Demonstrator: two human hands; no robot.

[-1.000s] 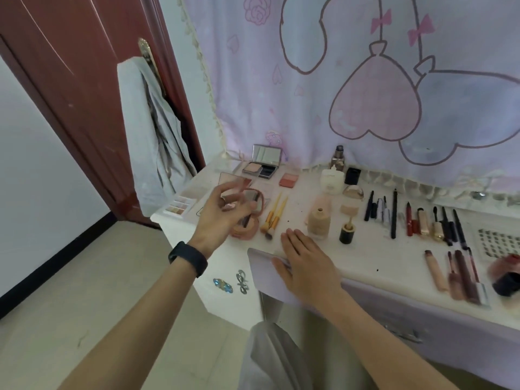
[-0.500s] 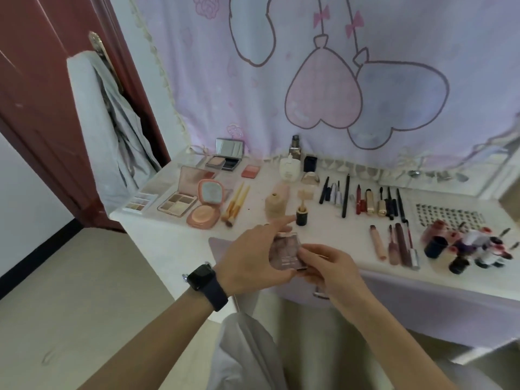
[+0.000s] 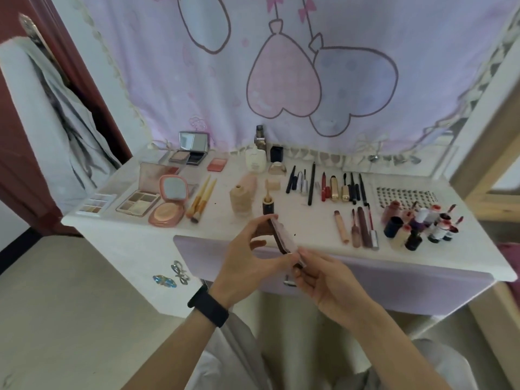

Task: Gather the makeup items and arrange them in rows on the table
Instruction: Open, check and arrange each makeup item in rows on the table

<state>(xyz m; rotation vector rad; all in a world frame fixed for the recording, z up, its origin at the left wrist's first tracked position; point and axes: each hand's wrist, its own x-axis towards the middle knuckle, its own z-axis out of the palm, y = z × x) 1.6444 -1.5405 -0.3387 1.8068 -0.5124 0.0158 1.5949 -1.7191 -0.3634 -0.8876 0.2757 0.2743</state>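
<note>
a lilac curtain printed with heart balloons [image 3: 281,66] hangs behind the white, lilac-drawered table [image 3: 213,229]. at left a grey garment [image 3: 42,114] hangs on a dark red wooden door [image 3: 14,153], above beige floor tiles [image 3: 70,319].

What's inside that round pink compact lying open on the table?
The pink compact holds a peachy powder pan in its base and a mirror in its raised lid. Anything beneath the powder is hidden.

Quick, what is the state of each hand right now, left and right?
Left hand: holding the flat case.
Right hand: pinching the lower end of the same case.
</note>
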